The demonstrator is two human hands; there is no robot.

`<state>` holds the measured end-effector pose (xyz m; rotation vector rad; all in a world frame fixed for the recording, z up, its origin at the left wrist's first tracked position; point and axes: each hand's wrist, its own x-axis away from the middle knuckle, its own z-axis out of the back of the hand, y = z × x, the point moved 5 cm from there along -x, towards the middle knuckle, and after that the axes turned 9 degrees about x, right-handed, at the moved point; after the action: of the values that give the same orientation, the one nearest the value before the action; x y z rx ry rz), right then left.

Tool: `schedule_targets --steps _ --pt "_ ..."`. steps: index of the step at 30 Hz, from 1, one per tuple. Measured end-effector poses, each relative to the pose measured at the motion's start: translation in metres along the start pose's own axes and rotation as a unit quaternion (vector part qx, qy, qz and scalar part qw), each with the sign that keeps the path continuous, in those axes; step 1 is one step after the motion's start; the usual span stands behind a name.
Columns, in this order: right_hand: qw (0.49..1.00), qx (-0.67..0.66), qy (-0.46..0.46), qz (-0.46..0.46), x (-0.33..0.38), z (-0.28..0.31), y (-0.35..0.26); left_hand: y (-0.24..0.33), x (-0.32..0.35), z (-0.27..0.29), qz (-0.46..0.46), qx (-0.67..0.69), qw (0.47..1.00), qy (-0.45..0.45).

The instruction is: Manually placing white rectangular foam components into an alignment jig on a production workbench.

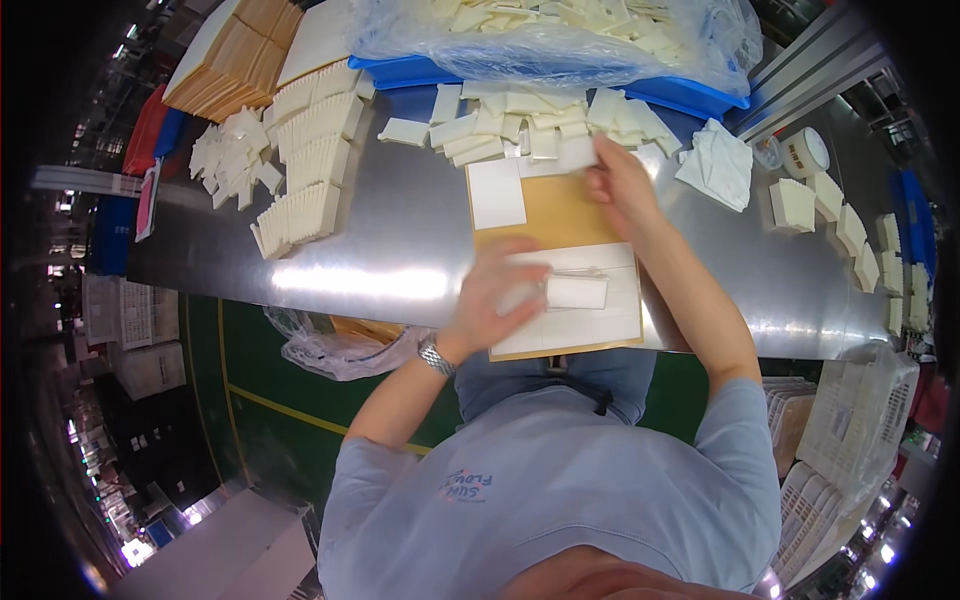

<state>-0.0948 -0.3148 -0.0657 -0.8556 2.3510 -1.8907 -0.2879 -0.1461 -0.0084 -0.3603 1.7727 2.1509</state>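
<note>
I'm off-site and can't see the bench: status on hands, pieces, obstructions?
Left hand blurred, over near half of brown board. Right hand at white piece, grip unclear. Loose cream pieces crowd board's far edge.

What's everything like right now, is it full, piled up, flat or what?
Left hand, blurred, grip unclear.
Right hand, at a white piece, grip unclear.
Brown board, flat, partly covered.
Blue bin, heaped with pale pieces.
White cloth, bunched up.
Pale rows, closely lined up.
Brown sheets, stacked.
</note>
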Motion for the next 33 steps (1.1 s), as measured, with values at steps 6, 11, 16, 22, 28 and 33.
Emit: schedule_targets --steps 6,11,16,22,28,33 --pt "0.995 -0.063 0.001 0.075 0.081 0.029 -0.030 -0.058 -0.106 0.086 -0.004 -0.385 0.919 0.083" --pt "0.985 -0.132 -0.023 0.111 0.114 0.045 -0.014 -0.091 -0.160 0.111 0.197 -0.493 0.839 -0.124" --pt "0.981 -0.137 0.042 0.132 0.125 0.064 0.017 -0.061 -0.144 0.121 0.093 -0.357 0.929 0.004" --pt "0.983 -0.167 0.052 0.056 0.126 0.066 0.036 0.007 -0.042 0.052 -0.025 0.089 0.990 0.103" --pt "0.985 -0.142 0.067 0.075 0.123 0.058 0.033 0.017 0.000 -0.025 0.008 0.098 0.994 -0.042" --pt "0.984 -0.141 0.065 0.091 0.126 0.058 0.034 -0.004 0.004 -0.027 0.022 0.073 0.995 -0.059"
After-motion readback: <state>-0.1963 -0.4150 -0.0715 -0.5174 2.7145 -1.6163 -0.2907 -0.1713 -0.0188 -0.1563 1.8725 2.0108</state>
